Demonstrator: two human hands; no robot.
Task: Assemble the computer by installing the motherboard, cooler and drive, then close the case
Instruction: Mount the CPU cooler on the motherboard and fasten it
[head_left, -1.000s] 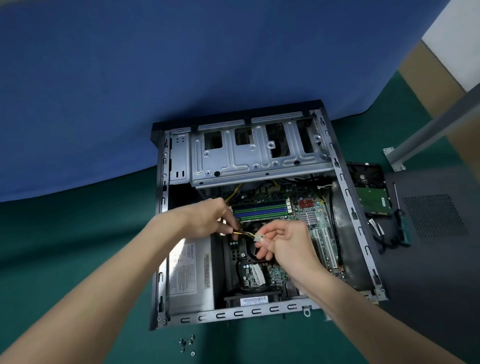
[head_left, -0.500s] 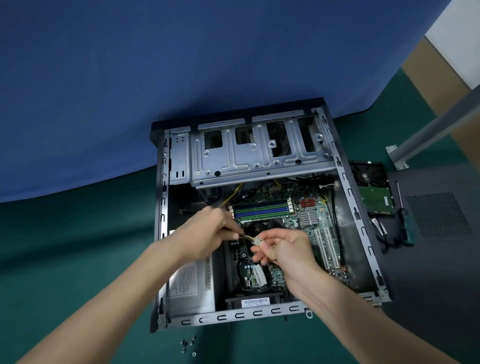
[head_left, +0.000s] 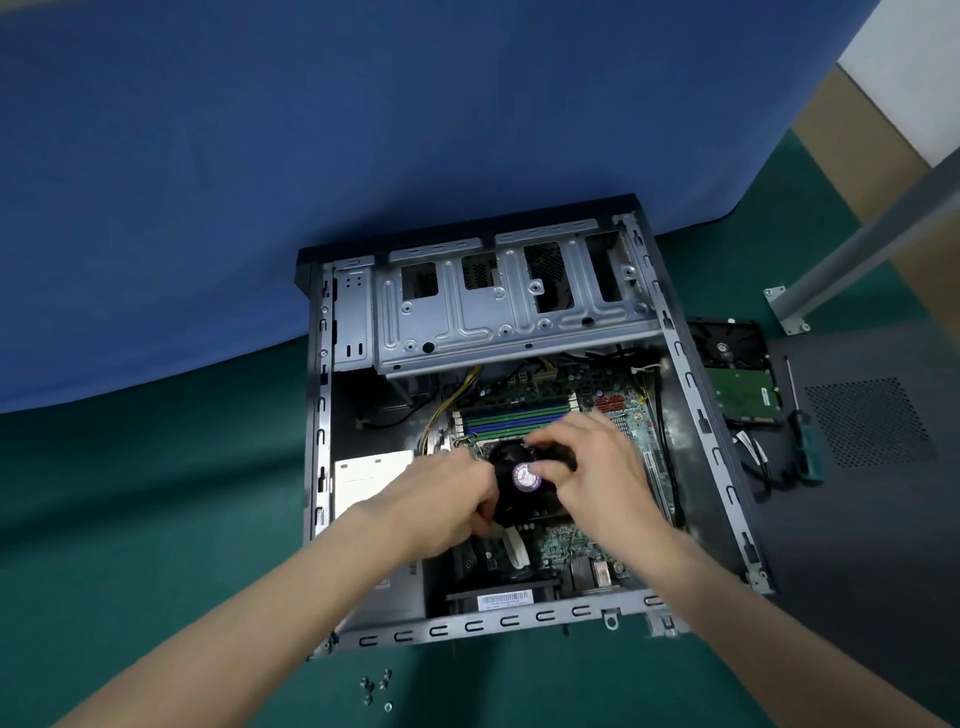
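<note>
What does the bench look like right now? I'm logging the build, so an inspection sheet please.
Surface: green mat under the open case.
Job's things: motherboard in; cooler over it; drive outside, right of the case; side panel off.
Clutter: loose screws before the case; screwdriver beside the drive.
Hands: left hand and right hand grip the cooler.
Cables: yellow wires inside; black cable by the drive.
Surroundings: blue backdrop, metal post.
</note>
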